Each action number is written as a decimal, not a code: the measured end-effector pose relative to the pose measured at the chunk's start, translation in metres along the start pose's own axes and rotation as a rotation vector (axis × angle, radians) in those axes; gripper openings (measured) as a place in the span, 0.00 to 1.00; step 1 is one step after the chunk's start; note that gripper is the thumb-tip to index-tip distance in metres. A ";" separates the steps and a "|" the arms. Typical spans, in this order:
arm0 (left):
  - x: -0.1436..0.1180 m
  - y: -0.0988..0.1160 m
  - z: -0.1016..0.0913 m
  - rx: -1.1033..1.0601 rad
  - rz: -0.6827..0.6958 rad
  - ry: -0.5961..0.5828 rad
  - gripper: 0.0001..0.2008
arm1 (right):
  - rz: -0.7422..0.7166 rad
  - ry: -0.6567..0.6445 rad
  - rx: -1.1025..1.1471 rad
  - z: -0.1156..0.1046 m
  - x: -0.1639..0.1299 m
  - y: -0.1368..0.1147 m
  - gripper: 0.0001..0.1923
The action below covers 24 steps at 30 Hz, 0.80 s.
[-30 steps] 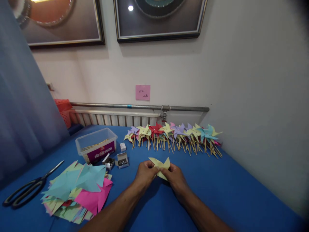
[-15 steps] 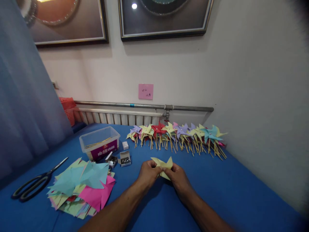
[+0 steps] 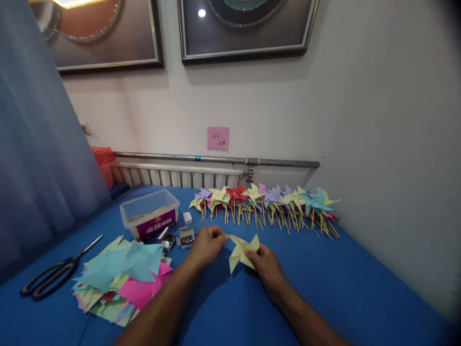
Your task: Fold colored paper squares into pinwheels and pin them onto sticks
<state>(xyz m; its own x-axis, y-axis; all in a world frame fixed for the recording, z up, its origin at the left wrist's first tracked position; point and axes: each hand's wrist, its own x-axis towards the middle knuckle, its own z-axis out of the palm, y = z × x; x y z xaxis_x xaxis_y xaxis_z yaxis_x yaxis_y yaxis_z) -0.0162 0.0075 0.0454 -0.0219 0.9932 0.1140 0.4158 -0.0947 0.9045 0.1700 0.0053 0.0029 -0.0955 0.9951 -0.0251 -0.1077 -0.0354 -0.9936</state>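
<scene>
A pale yellow paper pinwheel (image 3: 237, 251) with its blades folded in is held over the blue table. My right hand (image 3: 266, 266) pinches it near the middle, thumb on top of the folded tips. My left hand (image 3: 209, 245) is just left of the pinwheel, its fingers curled in with the fingertips close to the left blade's tip. Whether it grips anything small is hidden. Beside that hand lies an open little box of metal pins (image 3: 187, 239), with a second open box (image 3: 167, 239) to its left.
A pile of cut paper sheets (image 3: 118, 274) and black-handled scissors (image 3: 59, 271) lie at left. Behind the pile stands a clear plastic tub (image 3: 149, 218) with wooden sticks, beside a small closed white box (image 3: 188, 217). Finished pinwheels on sticks (image 3: 262, 197) line the back edge.
My left hand has let go of the pinwheel's middle and drawn left toward the pin boxes. The right hand keeps its pinch, and more of the pinwheel shows.
</scene>
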 end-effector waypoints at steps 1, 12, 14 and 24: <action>0.002 0.001 -0.018 0.210 0.037 0.050 0.09 | 0.004 0.014 -0.006 0.000 0.001 0.000 0.22; 0.009 -0.020 -0.074 1.066 -0.168 -0.084 0.13 | -0.023 0.030 -0.043 0.002 -0.007 -0.009 0.18; 0.010 -0.020 -0.070 1.051 -0.168 -0.100 0.12 | -0.032 0.027 -0.049 0.002 -0.006 -0.008 0.18; 0.015 -0.028 -0.069 1.083 -0.185 -0.058 0.15 | -0.032 0.020 -0.046 0.002 -0.007 -0.010 0.18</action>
<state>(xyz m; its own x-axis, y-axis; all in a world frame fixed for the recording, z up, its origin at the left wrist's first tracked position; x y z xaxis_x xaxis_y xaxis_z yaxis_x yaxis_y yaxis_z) -0.0908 0.0207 0.0504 -0.1354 0.9903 -0.0308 0.9885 0.1371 0.0630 0.1702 -0.0016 0.0131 -0.0730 0.9973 0.0055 -0.0643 0.0008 -0.9979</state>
